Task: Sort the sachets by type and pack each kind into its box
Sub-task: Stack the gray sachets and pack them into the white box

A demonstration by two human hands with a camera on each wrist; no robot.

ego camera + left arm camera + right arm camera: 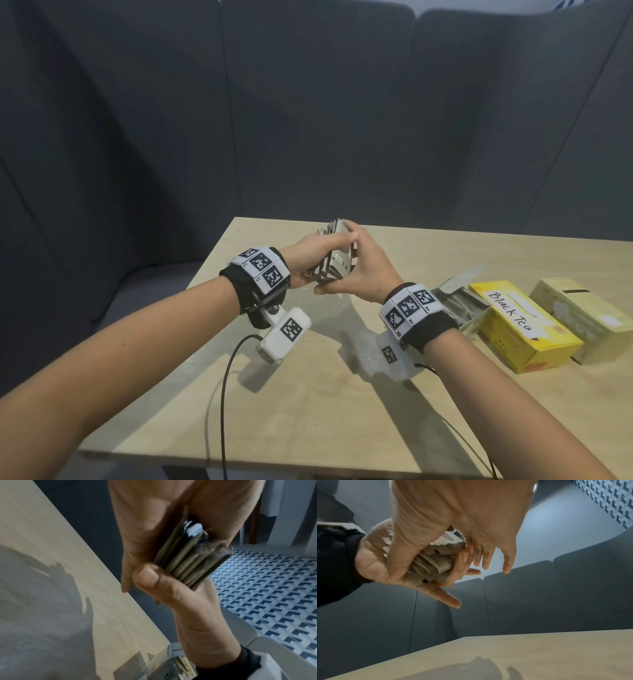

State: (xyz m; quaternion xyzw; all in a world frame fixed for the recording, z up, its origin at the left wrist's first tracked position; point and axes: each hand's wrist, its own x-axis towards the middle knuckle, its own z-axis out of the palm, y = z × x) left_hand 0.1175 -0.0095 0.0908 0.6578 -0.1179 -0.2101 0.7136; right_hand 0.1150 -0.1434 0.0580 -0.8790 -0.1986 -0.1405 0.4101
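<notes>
A thick stack of beige sachets [334,265] hangs above the far middle of the table, held between both hands. My left hand [303,262] grips it from the left, palm against the flat side. My right hand [366,270] clamps it from the right, fingers over the top edge and thumb under the bottom edge. The left wrist view shows the sachets [188,561] edge-on with the right thumb [147,577] pressed on them. In the right wrist view the stack [433,563] sits between the left palm [370,562] and the right hand [453,520].
Three boxes lie at the table's right: an open box [462,305] with sachets standing in it, a yellow box [520,325] marked "Black Tea", and a pale green box [582,308]. Dark padded panels [308,120] surround the wooden table [308,394]. Camera cables hang off the near edge.
</notes>
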